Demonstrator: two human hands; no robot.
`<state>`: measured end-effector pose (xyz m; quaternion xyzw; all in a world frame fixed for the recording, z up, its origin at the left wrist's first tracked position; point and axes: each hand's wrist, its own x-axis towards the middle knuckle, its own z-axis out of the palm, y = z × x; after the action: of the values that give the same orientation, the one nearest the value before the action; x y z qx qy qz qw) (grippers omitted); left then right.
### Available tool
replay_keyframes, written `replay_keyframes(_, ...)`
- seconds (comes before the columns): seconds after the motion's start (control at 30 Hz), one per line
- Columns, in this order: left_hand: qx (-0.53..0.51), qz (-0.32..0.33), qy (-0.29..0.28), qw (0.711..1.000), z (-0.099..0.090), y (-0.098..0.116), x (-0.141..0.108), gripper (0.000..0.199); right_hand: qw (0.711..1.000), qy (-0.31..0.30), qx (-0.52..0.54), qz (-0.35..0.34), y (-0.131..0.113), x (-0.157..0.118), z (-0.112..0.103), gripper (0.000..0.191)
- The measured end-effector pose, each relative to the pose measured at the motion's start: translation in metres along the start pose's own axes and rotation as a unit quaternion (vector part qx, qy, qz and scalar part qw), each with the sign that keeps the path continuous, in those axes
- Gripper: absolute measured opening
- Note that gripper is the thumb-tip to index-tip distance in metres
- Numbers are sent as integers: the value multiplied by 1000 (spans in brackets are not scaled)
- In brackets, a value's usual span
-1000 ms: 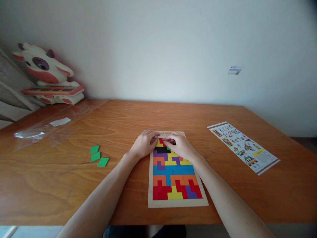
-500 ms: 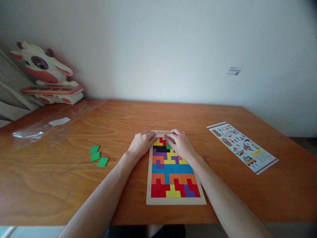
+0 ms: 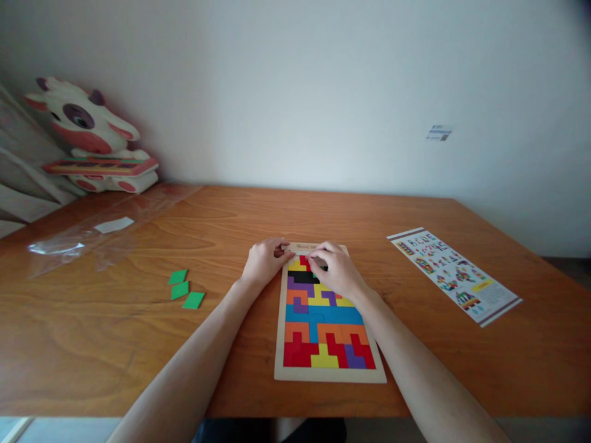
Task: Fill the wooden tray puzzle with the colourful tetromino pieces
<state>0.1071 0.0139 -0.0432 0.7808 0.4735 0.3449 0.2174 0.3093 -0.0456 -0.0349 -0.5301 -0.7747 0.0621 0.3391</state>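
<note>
Wooden block-puzzle board lies flat on the worktop, centred near the front edge; step in hand looks like adjusting pieces in its far row, left hand at the far-left corner, right hand with fingers bent over the red piece, can't tell if either is pinching anything. Next move, my read, calls for light fingertip control without disturbing neighbouring pieces. Three green rhombus tiles sit loose left, printed pattern sheet right, cow keyboard toy far left.

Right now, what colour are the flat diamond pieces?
The flat diamond pieces are green, clearest in head view.
</note>
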Motion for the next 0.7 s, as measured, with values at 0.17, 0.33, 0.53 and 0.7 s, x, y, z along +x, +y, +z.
replay_keyframes(0.17, -16, -17, 14, 1000, 0, -2, 1, 17, 1000, -2, 10, 6, -1, 0, 0, 15)
replay_keyframes(0.33, -15, -4, 16, 1000, 1, 1, 1, 16, 1000, -6, 20, 16, -3, 1, -2, 18)
replay_keyframes(0.53, -59, -26, 25, 998, -3, 2, 1, 17, 1000, -12, 12, 15, -2, 1, -3, 18)
replay_keyframes(0.7, -161, -65, 22, 985, -3, 0, 3, 30, 1000, -3, -2, 19, 1, 1, -4, 15)
